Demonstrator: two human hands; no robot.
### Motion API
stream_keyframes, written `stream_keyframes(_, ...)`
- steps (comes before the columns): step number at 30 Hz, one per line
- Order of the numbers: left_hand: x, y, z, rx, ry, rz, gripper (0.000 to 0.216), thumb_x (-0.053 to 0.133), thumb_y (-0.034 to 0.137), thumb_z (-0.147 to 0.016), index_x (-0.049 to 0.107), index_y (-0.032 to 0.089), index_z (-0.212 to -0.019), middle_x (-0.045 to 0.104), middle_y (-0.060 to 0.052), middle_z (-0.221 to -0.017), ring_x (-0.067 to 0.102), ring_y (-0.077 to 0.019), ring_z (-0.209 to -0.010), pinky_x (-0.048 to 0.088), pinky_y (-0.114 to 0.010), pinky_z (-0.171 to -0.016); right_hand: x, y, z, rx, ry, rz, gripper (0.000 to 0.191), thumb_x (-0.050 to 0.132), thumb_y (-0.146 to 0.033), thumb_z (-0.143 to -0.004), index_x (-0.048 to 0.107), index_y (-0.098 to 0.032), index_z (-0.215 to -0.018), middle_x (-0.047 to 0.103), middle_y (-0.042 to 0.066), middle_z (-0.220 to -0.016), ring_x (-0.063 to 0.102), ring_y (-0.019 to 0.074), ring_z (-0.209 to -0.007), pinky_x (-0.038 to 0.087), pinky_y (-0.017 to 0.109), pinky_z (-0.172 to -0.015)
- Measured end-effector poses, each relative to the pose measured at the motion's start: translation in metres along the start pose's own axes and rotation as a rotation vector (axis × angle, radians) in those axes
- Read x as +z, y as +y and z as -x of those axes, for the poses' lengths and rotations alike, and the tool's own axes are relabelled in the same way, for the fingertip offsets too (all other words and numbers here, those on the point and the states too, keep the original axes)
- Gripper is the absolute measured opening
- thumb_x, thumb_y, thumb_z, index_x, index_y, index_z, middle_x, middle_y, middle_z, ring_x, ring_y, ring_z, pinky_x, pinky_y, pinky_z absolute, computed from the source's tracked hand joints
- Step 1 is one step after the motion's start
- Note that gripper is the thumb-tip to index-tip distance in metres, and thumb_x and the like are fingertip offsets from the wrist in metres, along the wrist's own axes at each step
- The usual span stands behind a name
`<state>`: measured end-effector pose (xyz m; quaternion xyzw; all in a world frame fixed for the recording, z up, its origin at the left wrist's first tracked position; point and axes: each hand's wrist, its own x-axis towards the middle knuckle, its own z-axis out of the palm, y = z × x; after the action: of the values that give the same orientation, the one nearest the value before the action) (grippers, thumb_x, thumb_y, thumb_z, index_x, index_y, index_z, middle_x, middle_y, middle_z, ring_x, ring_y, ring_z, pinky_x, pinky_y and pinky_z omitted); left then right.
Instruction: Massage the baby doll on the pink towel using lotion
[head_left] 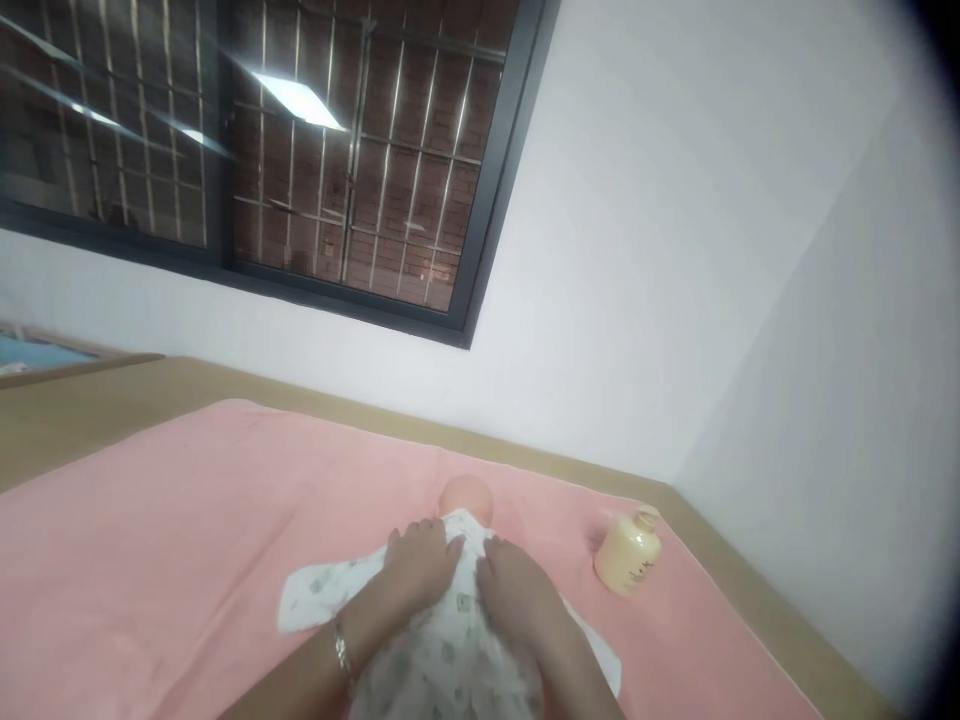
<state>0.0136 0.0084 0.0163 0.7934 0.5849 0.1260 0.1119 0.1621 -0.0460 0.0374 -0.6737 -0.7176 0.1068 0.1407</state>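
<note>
A baby doll lies on a pink mat, its smooth round head [466, 492] pointing away from me. It wears a white baby garment [450, 650] with small green and grey prints, the sleeves spread out to both sides. My left hand [424, 562] rests on the garment's left shoulder, fingers curled on the cloth and thumb near the neckline. Opposite it, my right hand [517, 592] holds the cloth by the right shoulder with bent fingers. The fingertips are partly hidden. Most of the doll's body is covered by the garment and my forearms.
To the right on the pink mat [187, 520] stands a cream-coloured bottle [628, 555] with dark print. The mat lies over a wooden tabletop [67, 420] that meets a white wall [615, 280]. A dark-framed window [469, 240] with bars is at upper left.
</note>
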Motion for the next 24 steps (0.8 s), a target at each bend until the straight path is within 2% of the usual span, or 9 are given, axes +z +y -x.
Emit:
stream_keyframes(2,0.002,-0.001,-0.002,-0.056,0.010,0.007,0.054,0.021,0.047,-0.093,0.062,0.015,-0.109,0.066,-0.015,-0.109,0.058,-0.0310,-0.103,0.039,-0.049,-0.090,0.000,-0.005,0.004,-0.023,0.014,0.026,0.035,0.031,-0.023,-0.092,0.061,-0.012,-0.108,0.063,0.016,-0.115,0.057,0.0251,-0.106,0.040,0.033,-0.089)
stream_keyframes(5,0.005,0.008,0.005,-0.064,0.097,-0.073,0.052,0.026,0.045,-0.093,0.062,0.012,-0.109,0.065,-0.017,-0.106,0.057,-0.0320,-0.102,0.037,-0.050,-0.091,0.008,-0.002,-0.005,0.013,0.032,0.038,0.038,0.028,-0.023,-0.093,0.062,-0.010,-0.105,0.064,0.017,-0.110,0.058,0.0260,-0.104,0.041,0.034,-0.087)
stream_keyframes(8,0.004,0.020,0.019,0.046,0.161,-0.177,0.044,0.032,0.036,-0.091,0.062,0.009,-0.108,0.063,-0.020,-0.105,0.056,-0.0333,-0.101,0.037,-0.051,-0.089,0.019,0.009,-0.021,0.074,0.073,0.011,0.041,0.024,-0.025,-0.095,0.063,-0.012,-0.102,0.066,0.016,-0.103,0.061,0.0234,-0.096,0.042,0.032,-0.081)
stream_keyframes(12,-0.003,0.023,0.024,0.209,0.103,-0.199,0.032,0.039,0.025,-0.087,0.064,0.011,-0.101,0.063,-0.020,-0.105,0.058,-0.0327,-0.098,0.041,-0.048,-0.084,0.022,0.012,-0.025,0.099,0.092,0.003,0.047,0.021,-0.029,-0.097,0.065,-0.013,-0.096,0.068,0.014,-0.095,0.063,0.0222,-0.088,0.042,0.031,-0.076)
stream_keyframes(15,-0.009,0.012,0.012,0.151,0.036,-0.117,0.033,0.035,0.026,-0.089,0.064,0.014,-0.097,0.066,-0.015,-0.101,0.060,-0.0309,-0.097,0.043,-0.046,-0.084,0.014,0.001,-0.012,0.046,0.069,0.070,0.038,0.028,-0.025,-0.095,0.064,-0.013,-0.101,0.066,0.015,-0.102,0.061,0.0248,-0.095,0.041,0.032,-0.080)
stream_keyframes(19,-0.009,0.001,-0.006,0.048,-0.030,0.067,0.040,0.028,0.036,-0.091,0.063,0.018,-0.098,0.068,-0.011,-0.101,0.063,-0.0253,-0.092,0.045,-0.039,-0.080,0.004,-0.012,0.002,0.011,0.035,0.115,0.031,0.035,-0.015,-0.088,0.063,-0.014,-0.101,0.065,0.015,-0.105,0.060,0.0250,-0.098,0.041,0.031,-0.080)
stream_keyframes(21,-0.005,0.002,-0.006,0.045,-0.021,0.073,0.042,0.027,0.039,-0.092,0.063,0.018,-0.097,0.067,-0.012,-0.101,0.062,-0.0246,-0.091,0.044,-0.038,-0.080,0.006,-0.012,0.001,0.046,0.044,0.104,0.032,0.032,-0.018,-0.091,0.063,-0.014,-0.100,0.065,0.015,-0.103,0.060,0.0247,-0.095,0.042,0.031,-0.078)
stream_keyframes(24,0.002,0.011,0.005,0.077,0.070,-0.064,0.045,0.026,0.039,-0.092,0.062,0.014,-0.102,0.065,-0.016,-0.103,0.058,-0.0285,-0.097,0.041,-0.044,-0.085,0.015,-0.004,-0.012,0.111,0.077,0.080,0.041,0.025,-0.026,-0.096,0.063,-0.013,-0.098,0.066,0.016,-0.099,0.062,0.0247,-0.092,0.042,0.032,-0.077)
